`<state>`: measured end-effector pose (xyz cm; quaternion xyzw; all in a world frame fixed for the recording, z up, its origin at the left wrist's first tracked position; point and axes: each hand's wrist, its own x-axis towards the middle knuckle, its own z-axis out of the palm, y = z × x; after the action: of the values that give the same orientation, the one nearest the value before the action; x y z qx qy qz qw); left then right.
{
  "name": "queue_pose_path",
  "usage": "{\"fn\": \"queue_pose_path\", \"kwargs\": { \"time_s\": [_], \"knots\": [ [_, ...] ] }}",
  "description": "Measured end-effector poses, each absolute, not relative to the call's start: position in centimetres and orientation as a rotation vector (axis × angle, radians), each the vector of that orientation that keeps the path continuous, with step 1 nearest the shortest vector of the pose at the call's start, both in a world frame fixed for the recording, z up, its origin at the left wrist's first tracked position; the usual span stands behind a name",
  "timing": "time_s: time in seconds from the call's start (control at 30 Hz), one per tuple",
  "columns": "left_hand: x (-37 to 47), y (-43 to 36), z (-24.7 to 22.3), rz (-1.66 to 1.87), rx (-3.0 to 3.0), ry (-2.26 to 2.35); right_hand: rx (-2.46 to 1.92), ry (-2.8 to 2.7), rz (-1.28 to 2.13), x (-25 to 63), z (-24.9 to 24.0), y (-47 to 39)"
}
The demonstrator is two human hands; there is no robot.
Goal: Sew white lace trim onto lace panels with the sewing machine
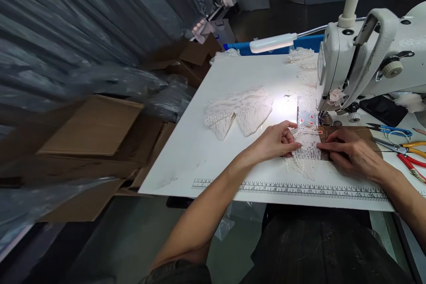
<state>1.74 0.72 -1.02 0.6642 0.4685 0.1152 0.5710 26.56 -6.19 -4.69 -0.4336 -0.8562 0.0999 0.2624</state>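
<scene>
White openwork lace (308,153) lies on the surface (186,155) between the hands, its long axis running away from the wearer. The left hand (278,142) touches its left edge with thumb and index finger slightly parted, the right hand (354,153) its right edge with index finger outstretched, both similarly near; whether either pinches, I cannot tell. The sewing machine (334,64) stands beyond, right of the lace.

The lace (308,159) is white, with an openwork pattern; the second lace piece (254,115) is likewise white and openwork. The desk (186,151) is white. The ruler (299,190) carries black graduations and numerals on white. The machine (333,57) is white with black details. The plate (306,116) is silver-grey, marked red. The board (362,134) is brown. Tool handles: blue (399,132), yellow and red. Boxes (95,126): plain brown. Curtain (100,13): blue-grey, streaked.
</scene>
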Motion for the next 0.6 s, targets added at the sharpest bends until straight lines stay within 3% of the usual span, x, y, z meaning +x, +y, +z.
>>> {"fn": "queue_pose_path", "kwargs": {
  "time_s": [0.6],
  "knots": [
    [1.27, 0.66, -1.17, 0.309, 1.736, 1.055, -1.159, -2.339, 0.224, 26.64, -5.29, -6.20]
  ]
}}
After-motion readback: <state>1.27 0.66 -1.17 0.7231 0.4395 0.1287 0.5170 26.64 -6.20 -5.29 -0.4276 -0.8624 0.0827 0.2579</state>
